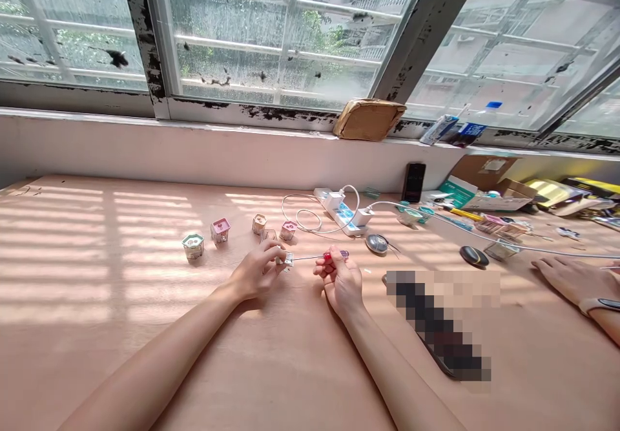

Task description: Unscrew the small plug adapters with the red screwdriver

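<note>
My left hand (256, 272) pinches a small whitish box-like piece (285, 260) just above the wooden table, partly covered by my fingers. In my right hand (343, 282) is a screwdriver (328, 256) with a red and purple handle. Its thin shaft points left, and the tip meets the whitish piece or lies right at it; I cannot tell which. Beyond my left hand stand several small six-sided pots: a green-rimmed one (194, 246), a pink one (221, 231), an orange one (259, 224) and another pink one (288, 230). A clear piece (268, 235) lies among them.
A power strip (346, 214) with white plugs and a looping cable lies behind my hands. To the right are a grey mouse (376, 243), a black mouse (473, 256) and a pixelated dark object (440, 327). Another person's hand (569, 279) rests at the far right, near cluttered boxes (508, 195).
</note>
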A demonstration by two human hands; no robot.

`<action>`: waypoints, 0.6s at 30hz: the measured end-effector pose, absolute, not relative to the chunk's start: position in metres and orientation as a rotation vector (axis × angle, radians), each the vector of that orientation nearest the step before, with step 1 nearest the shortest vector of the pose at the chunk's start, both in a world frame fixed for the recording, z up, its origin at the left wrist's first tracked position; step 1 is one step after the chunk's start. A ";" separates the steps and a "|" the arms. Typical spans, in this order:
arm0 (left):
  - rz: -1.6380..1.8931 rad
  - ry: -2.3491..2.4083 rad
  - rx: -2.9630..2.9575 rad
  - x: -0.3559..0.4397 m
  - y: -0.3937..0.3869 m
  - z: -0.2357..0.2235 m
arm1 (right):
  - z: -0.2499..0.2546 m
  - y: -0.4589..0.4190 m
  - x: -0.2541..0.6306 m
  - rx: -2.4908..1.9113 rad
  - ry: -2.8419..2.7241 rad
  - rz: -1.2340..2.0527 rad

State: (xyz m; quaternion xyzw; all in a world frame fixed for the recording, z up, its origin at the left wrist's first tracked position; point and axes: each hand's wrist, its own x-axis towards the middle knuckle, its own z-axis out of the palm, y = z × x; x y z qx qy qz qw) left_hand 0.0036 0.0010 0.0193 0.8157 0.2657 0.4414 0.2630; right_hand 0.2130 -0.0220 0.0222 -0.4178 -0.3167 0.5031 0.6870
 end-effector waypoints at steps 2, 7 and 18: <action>1.190 0.716 2.202 0.004 0.000 0.020 | 0.022 -0.022 0.211 -0.941 -0.694 1.148; 1.171 0.726 2.224 0.004 -0.001 0.021 | 0.019 -0.020 0.210 -0.958 -0.680 1.143; 1.148 0.741 2.218 0.004 -0.001 0.019 | 0.018 -0.020 0.206 -0.948 -0.669 1.160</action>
